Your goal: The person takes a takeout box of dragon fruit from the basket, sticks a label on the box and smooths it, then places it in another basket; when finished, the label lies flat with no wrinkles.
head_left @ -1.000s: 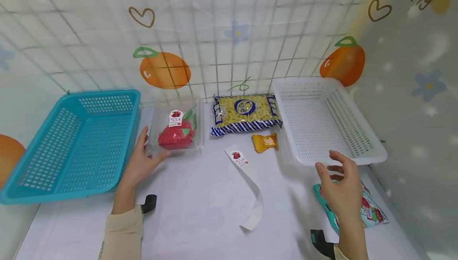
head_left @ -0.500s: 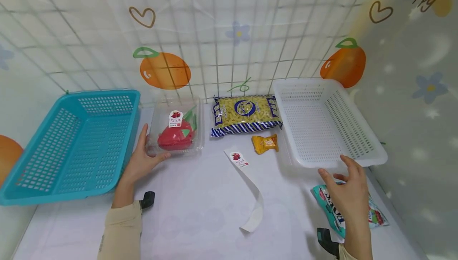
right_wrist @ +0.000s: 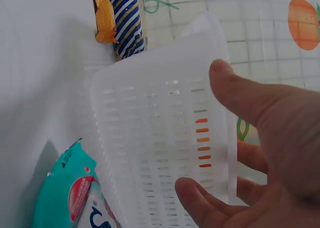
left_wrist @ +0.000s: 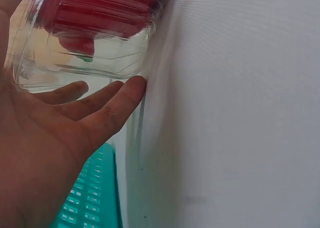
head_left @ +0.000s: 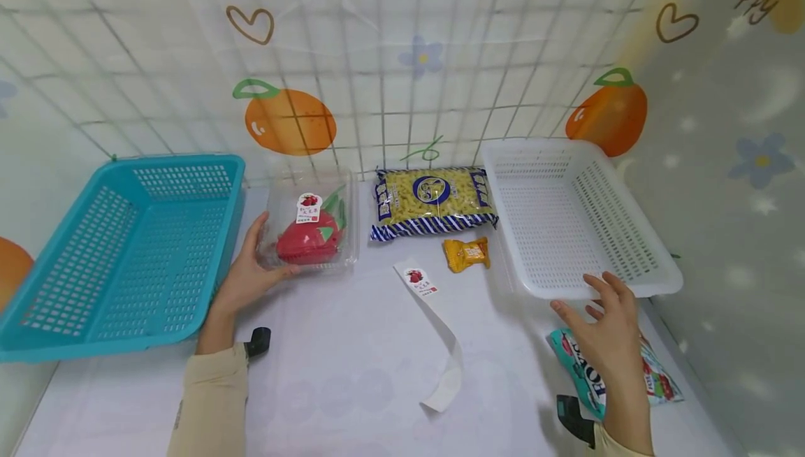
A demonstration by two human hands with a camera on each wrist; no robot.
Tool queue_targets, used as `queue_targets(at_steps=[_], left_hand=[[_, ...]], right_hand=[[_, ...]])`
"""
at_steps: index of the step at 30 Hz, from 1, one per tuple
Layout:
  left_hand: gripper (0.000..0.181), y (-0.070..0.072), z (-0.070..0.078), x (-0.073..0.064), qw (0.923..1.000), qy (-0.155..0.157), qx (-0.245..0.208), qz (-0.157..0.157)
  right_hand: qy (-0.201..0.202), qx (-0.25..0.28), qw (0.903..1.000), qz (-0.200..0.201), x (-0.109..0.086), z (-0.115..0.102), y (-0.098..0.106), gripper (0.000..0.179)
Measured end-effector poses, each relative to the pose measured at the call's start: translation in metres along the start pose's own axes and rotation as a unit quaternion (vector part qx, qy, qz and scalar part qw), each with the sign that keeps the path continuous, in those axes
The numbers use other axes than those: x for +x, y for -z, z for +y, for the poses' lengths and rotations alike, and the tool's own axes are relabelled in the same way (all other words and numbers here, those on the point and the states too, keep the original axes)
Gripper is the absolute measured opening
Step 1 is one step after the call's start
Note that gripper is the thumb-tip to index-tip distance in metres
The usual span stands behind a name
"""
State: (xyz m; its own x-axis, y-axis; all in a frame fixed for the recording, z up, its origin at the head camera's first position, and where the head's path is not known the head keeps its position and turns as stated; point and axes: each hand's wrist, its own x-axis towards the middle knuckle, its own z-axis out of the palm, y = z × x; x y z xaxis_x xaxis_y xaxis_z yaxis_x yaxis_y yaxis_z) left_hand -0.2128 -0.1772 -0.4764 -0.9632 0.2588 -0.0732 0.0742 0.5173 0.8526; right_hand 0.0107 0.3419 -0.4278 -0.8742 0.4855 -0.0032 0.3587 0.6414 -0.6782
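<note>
A clear plastic box with a red dragon fruit inside sits back left of centre. My left hand is spread about its front left corner, thumb along the front edge, fingers at the side. In the left wrist view those fingers look nearly straight, right at the clear plastic. My right hand is at the front rim of a white basket. In the right wrist view its thumb stands before the basket's wall while two loosely bent fingers pass behind the rim.
A teal basket stands at the left. Between the box and white basket lie a bag of pasta and an orange-wrapped candy. A label strip curls mid-table. Under my right forearm lies a teal snack bag.
My right hand has shifted slightly right, and its fingertips have come to the white basket's front rim. My left hand has stayed at the box's corner. The view has tilted slightly.
</note>
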Motion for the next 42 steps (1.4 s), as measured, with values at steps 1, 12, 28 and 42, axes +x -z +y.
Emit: queue_targets(at_steps=[1, 12, 28, 42], left_hand=[[0.12, 0.0, 0.0, 0.001, 1.0, -0.006, 0.001, 0.0], [0.104, -0.002, 0.005, 0.006, 0.9999, -0.012, -0.004, 0.009], [0.074, -0.011, 0.001, 0.009, 0.9935, -0.027, -0.097, 0.053], [0.063, -0.011, 0.004, 0.006, 0.9919, -0.002, -0.102, 0.076]], right_hand=[[-0.002, -0.002, 1.0, -0.001, 0.0, 0.0, 0.0, 0.081], [-0.024, 0.0, 0.9997, -0.004, 0.003, 0.0, -0.002, 0.078], [-0.017, 0.006, 0.9998, 0.011, 0.005, 0.0, -0.005, 0.072], [-0.011, 0.013, 0.9997, 0.015, 0.006, -0.002, -0.007, 0.069]])
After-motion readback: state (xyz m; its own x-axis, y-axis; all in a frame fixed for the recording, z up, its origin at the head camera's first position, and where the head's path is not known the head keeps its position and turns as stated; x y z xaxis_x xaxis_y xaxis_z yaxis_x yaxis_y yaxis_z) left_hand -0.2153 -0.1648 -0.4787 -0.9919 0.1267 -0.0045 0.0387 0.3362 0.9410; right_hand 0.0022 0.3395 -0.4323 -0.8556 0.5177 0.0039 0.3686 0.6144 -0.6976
